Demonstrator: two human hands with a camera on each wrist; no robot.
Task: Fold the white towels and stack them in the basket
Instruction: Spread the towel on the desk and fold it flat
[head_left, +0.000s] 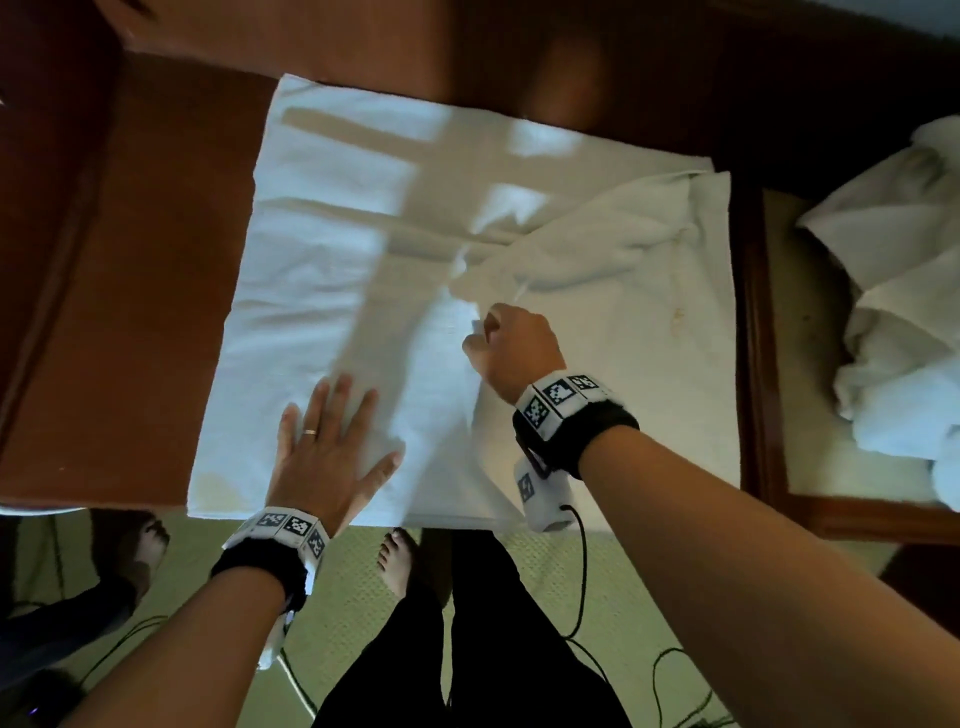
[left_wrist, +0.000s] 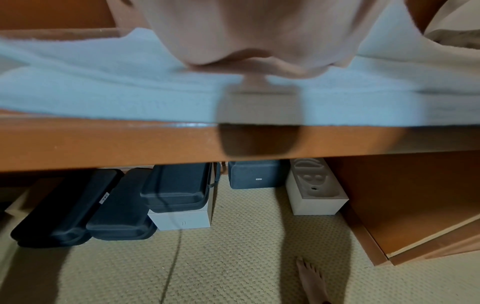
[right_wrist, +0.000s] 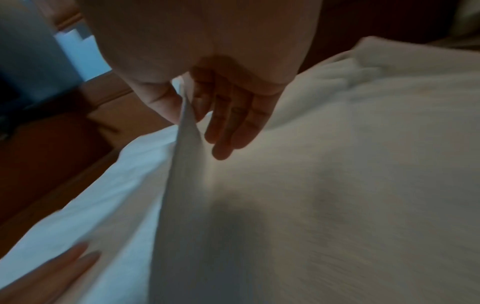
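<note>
The right hand (head_left: 511, 345) holds a pinch grip on a raised fold of the white towel (head_left: 332, 270) spread on the bench (head_left: 130, 312); beside it, the left hand (head_left: 324, 452) presses flat, fingers straight. Folding looks barely begun. Beyond the grip, crumpled towels (head_left: 893, 291) wait unfolded; no basket shows.

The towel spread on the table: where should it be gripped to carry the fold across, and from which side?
Grip the towel at the raised edge the right hand already pinches near the middle, coming from above on the right. That edge stands up as a ridge, free to lift, while the left hand presses the near left part flat as an anchor.
</note>
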